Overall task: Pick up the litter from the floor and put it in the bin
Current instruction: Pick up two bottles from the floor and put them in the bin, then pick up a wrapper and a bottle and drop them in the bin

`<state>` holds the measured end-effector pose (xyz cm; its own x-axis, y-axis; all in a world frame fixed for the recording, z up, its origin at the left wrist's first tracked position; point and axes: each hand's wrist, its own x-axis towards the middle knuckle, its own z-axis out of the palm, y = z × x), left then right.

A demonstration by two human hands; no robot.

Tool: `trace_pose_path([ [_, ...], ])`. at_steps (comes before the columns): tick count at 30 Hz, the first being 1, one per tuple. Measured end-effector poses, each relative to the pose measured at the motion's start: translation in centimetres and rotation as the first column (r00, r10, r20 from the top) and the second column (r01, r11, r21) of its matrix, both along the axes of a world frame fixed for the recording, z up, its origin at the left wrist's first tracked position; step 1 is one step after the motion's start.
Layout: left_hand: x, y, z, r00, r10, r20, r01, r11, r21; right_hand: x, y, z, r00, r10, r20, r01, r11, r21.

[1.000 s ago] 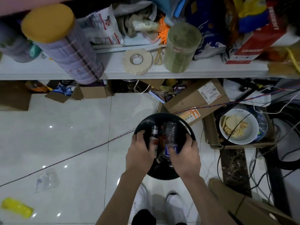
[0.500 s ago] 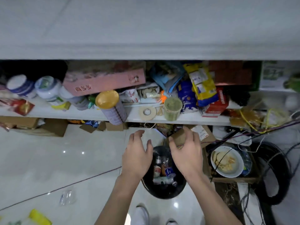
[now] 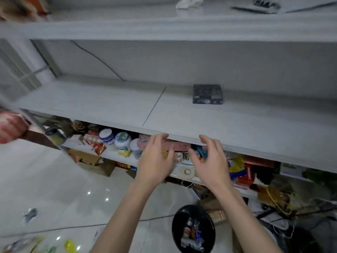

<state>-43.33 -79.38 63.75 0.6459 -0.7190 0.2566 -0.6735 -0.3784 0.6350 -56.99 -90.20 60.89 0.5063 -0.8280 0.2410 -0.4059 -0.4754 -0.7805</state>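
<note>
The black round bin stands on the white tiled floor at the lower right, with bottles and wrappers inside. My left hand and my right hand are raised well above it, in front of the shelf edge, both empty with fingers spread. Litter lies on the floor at the lower left: a yellow wrapper, a crumpled clear plastic piece and more blurred scraps at the bottom edge.
A white shelf unit fills the view, with a dark box on its middle board. The lower shelf holds jars, a tape roll and packets. Cardboard boxes and tangled cables sit beneath and to the right.
Both hands left the bin and rose, now open and empty. The view tilted up from the bin to the shelves; the bin slid to the lower right.
</note>
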Motion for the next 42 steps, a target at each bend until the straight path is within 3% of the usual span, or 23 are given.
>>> trace_pose_path([
  [5,-0.6,5.8,5.2,0.995,0.088,0.046,-0.088,0.996,-0.018,0.0,4.4,5.4,0.984,0.175,0.029,-0.175,0.984,-0.03],
  [11,-1.4,14.0,6.5,0.975,0.209,0.08,-0.21,0.977,0.015,1.0,10.4,6.6,0.946,0.319,0.051,-0.316,0.947,-0.066],
  [20,-2.7,26.7,4.1,0.875,0.479,-0.076,-0.478,0.878,0.033,3.8,18.8,4.4,0.856,0.516,-0.018,-0.517,0.856,-0.017],
  [30,-1.3,43.6,0.2,0.628,0.709,-0.32,-0.752,0.658,-0.018,10.8,30.8,3.0,0.728,0.685,-0.029,-0.675,0.723,0.148],
  [42,-0.4,66.4,-1.8,0.214,0.913,-0.347,-0.967,0.249,0.058,22.3,52.6,2.3,0.427,0.897,-0.113,-0.875,0.441,0.199],
])
